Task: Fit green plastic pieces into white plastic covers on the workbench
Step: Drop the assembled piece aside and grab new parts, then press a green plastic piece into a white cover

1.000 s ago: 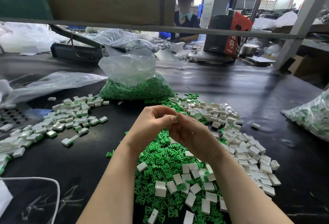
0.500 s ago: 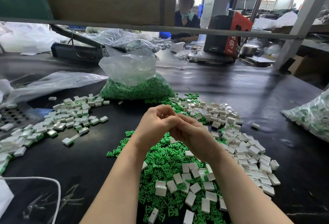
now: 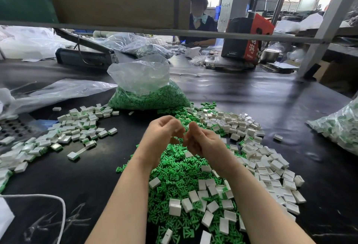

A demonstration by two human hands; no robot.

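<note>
Desk (image 3: pixel 251 96): black surface, carrying all items below.

Left hand (image 3: pixel 164 133): raised above the green heap, fingers curled inward; whether anything sits between them cannot be told, the area being blurred.

Right hand (image 3: pixel 201 143): raised just beside the left, fingers curled toward the palm, thumb up; any held item is hidden.

Green plastic pieces (image 3: pixel 174 174): loose heap on the desk directly beneath both hands.

White plastic covers (image 3: pixel 271 166): spread across the right side of that heap and scattered over its near part.

Fitted white-and-green units (image 3: pixel 77 127): separate pile on the desk, to the left.

Clear bag of green pieces (image 3: pixel 145 96): open, upright, behind the heap.

Bag of assembled units (image 3: pixel 341 125): far right edge.

Second person (image 3: pixel 199 16): seated beyond the desk.
</note>
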